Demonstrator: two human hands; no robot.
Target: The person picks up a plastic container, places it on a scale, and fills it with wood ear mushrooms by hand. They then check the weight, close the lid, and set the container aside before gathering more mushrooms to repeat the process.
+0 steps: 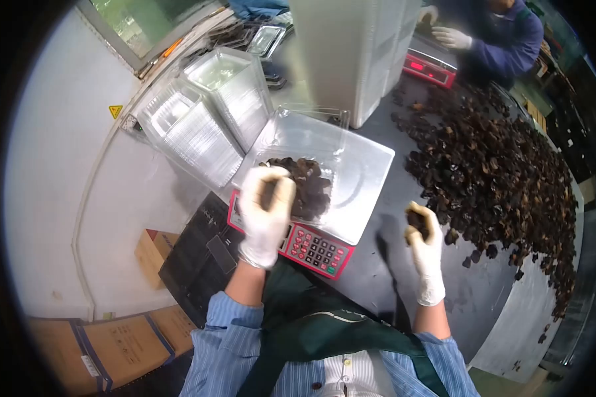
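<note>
Dark brown pieces (311, 192), which look like dried mushrooms, lie in a clear plastic tray (334, 142) on the steel pan (371, 169) of a red scale. Over the tray's near left side is my left hand (265, 212), white-gloved, its thumb and fingers curled round a dark mushroom piece that is partly hidden. My right hand (426, 248), gloved too, is raised over the dark table just left of a big heap of mushrooms (496, 172). Its fingertips are closed on a dark mushroom (415, 220). The scale's keypad (318, 253) faces me, and my left wrist covers part of its front.
Stacks of clear trays (198, 135) stand at the left beside the scale. A tall white foam stack (351, 59) rises behind it. Across the table, a person in a blue sleeve (510, 49) works at another red scale (430, 69). Cardboard boxes (126, 344) sit lower left.
</note>
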